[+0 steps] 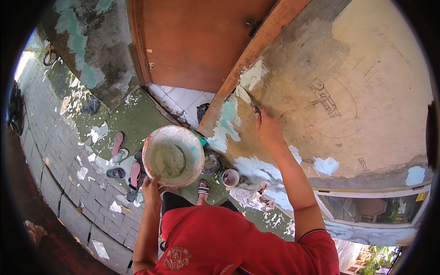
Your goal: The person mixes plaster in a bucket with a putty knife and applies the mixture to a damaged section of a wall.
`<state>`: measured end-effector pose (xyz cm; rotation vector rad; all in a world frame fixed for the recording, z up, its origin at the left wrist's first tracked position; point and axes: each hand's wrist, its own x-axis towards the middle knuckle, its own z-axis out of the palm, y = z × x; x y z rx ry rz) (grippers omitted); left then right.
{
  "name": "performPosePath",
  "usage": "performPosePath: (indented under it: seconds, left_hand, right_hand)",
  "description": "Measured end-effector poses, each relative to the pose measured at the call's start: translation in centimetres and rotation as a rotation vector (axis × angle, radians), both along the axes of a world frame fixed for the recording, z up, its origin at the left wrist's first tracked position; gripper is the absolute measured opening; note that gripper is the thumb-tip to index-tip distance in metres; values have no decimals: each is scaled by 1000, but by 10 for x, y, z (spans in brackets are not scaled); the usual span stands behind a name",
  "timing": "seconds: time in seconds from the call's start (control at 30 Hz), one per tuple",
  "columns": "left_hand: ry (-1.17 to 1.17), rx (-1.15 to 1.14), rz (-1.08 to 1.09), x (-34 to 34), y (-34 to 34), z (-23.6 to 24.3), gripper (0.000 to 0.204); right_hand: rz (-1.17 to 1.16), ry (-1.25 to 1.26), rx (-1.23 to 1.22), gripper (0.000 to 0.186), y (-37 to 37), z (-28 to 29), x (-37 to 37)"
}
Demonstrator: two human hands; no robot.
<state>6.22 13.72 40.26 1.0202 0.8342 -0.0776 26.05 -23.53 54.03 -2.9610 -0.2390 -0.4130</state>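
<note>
My left hand (pixel 151 189) is closed on the near rim of a round, stained basin (pixel 195 145). Wet greyish putty (pixel 170 161) coats the bottom of the basin. Up at the wall, my right hand (pixel 269 129) grips the dark handle of a putty knife (pixel 244 95). Its blade lies against the wall (pixel 293 91) beside the orange door frame (pixel 250 57). A pale smear of putty (pixel 253 75) runs along the wall by the blade, and peeling turquoise paint (pixel 226 126) shows below it.
A brown door (pixel 192 41) stands ahead, with white tiles (pixel 185 98) at its foot. Sandals (pixel 134 174) and paint flakes litter the ground at left. Near my foot are a small pot (pixel 230 177) and a crumpled pale sack (pixel 251 196). A window (pixel 371 208) is at lower right.
</note>
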Motion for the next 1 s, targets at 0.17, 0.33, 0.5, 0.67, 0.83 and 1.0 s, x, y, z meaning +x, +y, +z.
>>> performPosePath:
  seconds: [0.17,0.33,0.5,0.67,0.83,1.0]
  left_hand:
    - [6,-16,-10,3,3,-7,27]
    - [-4,-22,-27,8,4,-7,27]
    - [-16,-33,-7,12,3,-4,28]
    - [20,-8,-22,14,3,0,29]
    - [1,-30,-20,12,7,-12,28]
    - [-17,-32,-40,12,7,-14,27]
  right_hand:
    - [-84,68,-12,20,9,42,1]
    - [-97,18,-97,21,-2,75,-4]
    - [-69,19,-108,21,-2,103,-12]
    - [62,21,-123,23,5,80,-11]
    - [-52,32,-67,22,3,89,-2]
    - [-41,-143,-32,21,-1,121,-3]
